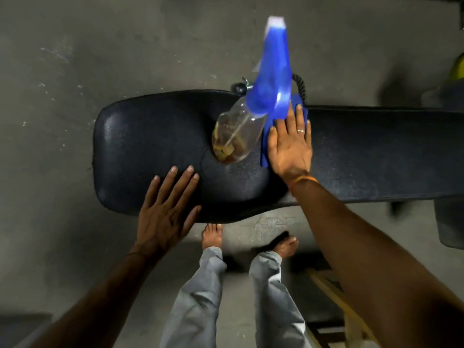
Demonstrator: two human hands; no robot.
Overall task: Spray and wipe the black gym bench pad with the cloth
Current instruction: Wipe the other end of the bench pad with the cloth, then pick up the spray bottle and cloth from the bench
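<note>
The black gym bench pad (pixel 364 151) runs left to right across the middle of the view. A clear spray bottle (pixel 236 136) with a blue trigger head stands on the pad near its centre, with a little yellowish liquid at its bottom. My right hand (pixel 291 144) lies flat with straight fingers on a blue cloth (pixel 266 156), pressing it to the pad just right of the bottle. Most of the cloth is hidden under the palm. My left hand (pixel 168 212) rests open on the pad's near left edge, fingers spread.
Grey concrete floor (pixel 100 46) surrounds the bench. My bare feet (pixel 213 234) stand close to the near side of the pad. A black coiled cable (pixel 301 89) and a knob show behind the bench. A yellow object (pixel 458 69) sits at the far right, and wooden bars (pixel 334 292) lie lower right.
</note>
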